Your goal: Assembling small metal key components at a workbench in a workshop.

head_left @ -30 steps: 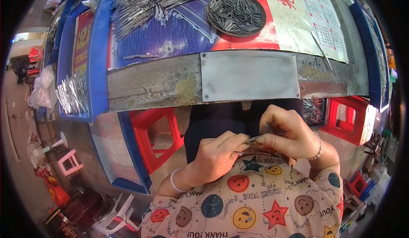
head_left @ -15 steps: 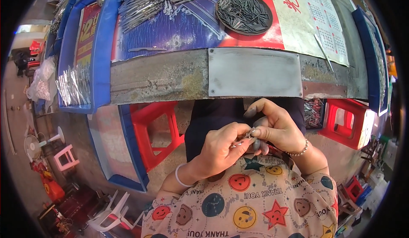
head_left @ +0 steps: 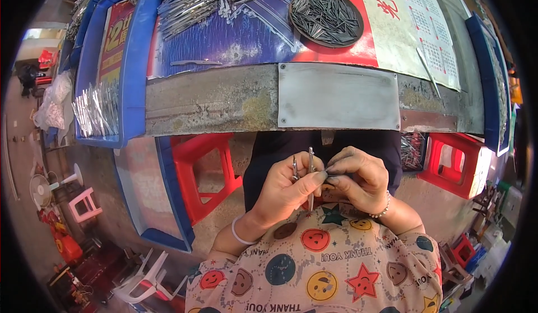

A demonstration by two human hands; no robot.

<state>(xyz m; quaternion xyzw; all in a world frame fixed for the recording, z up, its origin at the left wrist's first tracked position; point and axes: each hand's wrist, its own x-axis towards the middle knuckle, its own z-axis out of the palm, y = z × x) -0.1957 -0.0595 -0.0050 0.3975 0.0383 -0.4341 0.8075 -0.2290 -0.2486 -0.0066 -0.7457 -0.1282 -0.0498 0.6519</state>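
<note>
My left hand is closed around a slim silver metal piece that stands upright between thumb and fingers. A second, shorter metal piece sticks out by its forefinger. My right hand, with darkened fingertips, pinches right beside the left thumb; what lies in that pinch is hidden by the fingers. Both hands are above my lap, just in front of the workbench. On the bench beyond them stands a round bowl full of short dark metal pins.
Piles of slim silver metal pieces cover the bench's back left. A grey metal plate is fixed at the front edge. Blue trays stand left; another blue tray is at the right. Red stools flank my legs.
Both hands have come slightly lower, the right fingers curling in closer. The slim metal piece in my left hand now stands upright; before, it was mostly covered by fingers.
</note>
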